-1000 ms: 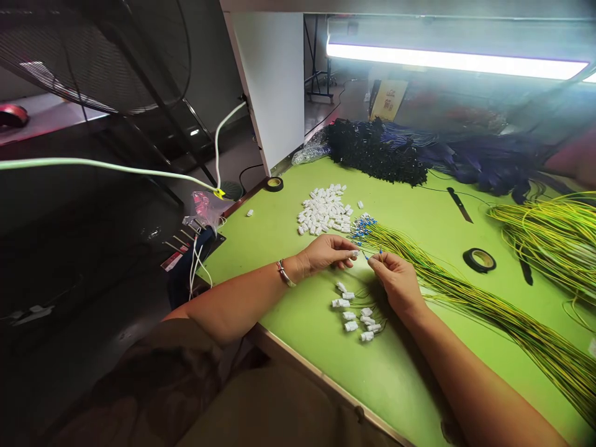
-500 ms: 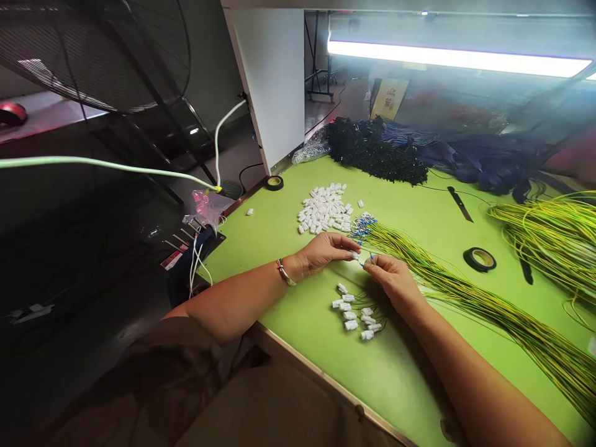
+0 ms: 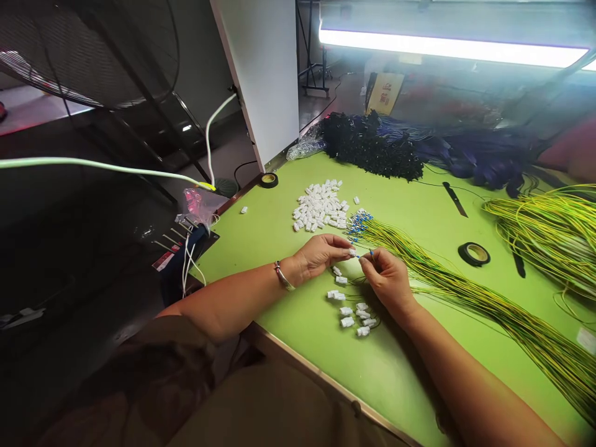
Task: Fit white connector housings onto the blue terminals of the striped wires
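Note:
My left hand (image 3: 323, 254) pinches a small white connector housing (image 3: 352, 252) between thumb and fingertips. Close beside it, my right hand (image 3: 387, 276) grips a thin wire by its end, and a blue-sleeved terminal (image 3: 358, 256) points at the housing. Whether the terminal has entered it is too small to tell. Another blue tip (image 3: 371, 252) sticks up by my right fingers. Below the hands lie several white connectors with wires attached (image 3: 347, 311). Just beyond them, a bundle of yellow-green wires (image 3: 433, 267) ends in blue terminals (image 3: 358, 222).
A heap of loose white connectors (image 3: 319, 208) lies on the green table (image 3: 288, 304). Black tape rolls (image 3: 474, 254) and a dark blade-like tool (image 3: 455, 200) rest among the wires. Black-ended cables (image 3: 372, 146) fill the back; a coiled yellow-green bundle (image 3: 549, 230) sits right.
The view has shifted slightly. The blue terminal in my right hand has come in line with the housing. A few wired connectors below have slid away from me.

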{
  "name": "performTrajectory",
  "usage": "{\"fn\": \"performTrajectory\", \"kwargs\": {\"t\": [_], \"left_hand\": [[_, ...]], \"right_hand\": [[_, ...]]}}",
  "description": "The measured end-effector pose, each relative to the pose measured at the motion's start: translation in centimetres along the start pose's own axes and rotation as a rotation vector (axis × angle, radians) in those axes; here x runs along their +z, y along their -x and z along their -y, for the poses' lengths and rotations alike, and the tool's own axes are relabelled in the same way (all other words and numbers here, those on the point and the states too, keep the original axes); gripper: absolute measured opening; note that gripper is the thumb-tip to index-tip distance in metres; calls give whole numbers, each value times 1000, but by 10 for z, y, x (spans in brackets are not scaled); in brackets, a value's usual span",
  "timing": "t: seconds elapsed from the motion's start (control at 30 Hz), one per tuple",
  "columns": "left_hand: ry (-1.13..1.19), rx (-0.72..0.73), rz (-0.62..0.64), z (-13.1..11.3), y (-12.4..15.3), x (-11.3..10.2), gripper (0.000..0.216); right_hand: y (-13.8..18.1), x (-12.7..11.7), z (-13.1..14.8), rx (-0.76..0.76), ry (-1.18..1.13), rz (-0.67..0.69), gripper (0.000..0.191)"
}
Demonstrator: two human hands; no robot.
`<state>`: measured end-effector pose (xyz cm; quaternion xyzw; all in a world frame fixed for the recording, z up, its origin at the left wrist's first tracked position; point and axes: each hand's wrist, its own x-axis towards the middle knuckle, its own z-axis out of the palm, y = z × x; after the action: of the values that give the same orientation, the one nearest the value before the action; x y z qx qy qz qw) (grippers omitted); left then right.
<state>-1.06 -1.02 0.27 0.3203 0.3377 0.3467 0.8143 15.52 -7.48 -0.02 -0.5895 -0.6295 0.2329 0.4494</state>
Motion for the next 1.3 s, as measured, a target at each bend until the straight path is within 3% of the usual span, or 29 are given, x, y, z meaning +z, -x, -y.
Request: {"fn": "performTrajectory", "kwargs": {"t": [0.2,0.37,0.57,0.77,0.9,1.0,1.1,1.13,1.17,1.27,1.3], "left_hand": [[-56,8,-9,-1,0,0,31],[-127,-41,33,-3,2,0,30],[-228,20,8,0,3,2,24],[-333,65,42,0,-1,-1,16],[-577,89,248,0,-3,-7,15],[-843,132,548,2,5,-6,17],[-991,173,799,-2,12,-3,18],[-1028,229,764,-6,12,-3,16],[-1076,316,645,-10,11,-6,14],[-1303,607,-26,-29,-1,-20,18],[-1403,656,-193,-35,-7,-27,20]], "right_hand": [[4,2,-10,-107,144,-4,17],[3,1,-14,-128,207,55,17],[5,0,-15,-118,255,118,20],[-2,-3,-13,7,31,150,25],[-9,-12,-11,261,-311,152,25],[-12,-18,-12,447,-536,56,30],[-12,-19,-11,503,-617,59,31],[-11,-18,-10,490,-618,79,30],[-10,-17,-10,470,-614,101,29],[-8,-13,-9,418,-586,142,28],[-7,-13,-9,409,-573,145,27]]}}
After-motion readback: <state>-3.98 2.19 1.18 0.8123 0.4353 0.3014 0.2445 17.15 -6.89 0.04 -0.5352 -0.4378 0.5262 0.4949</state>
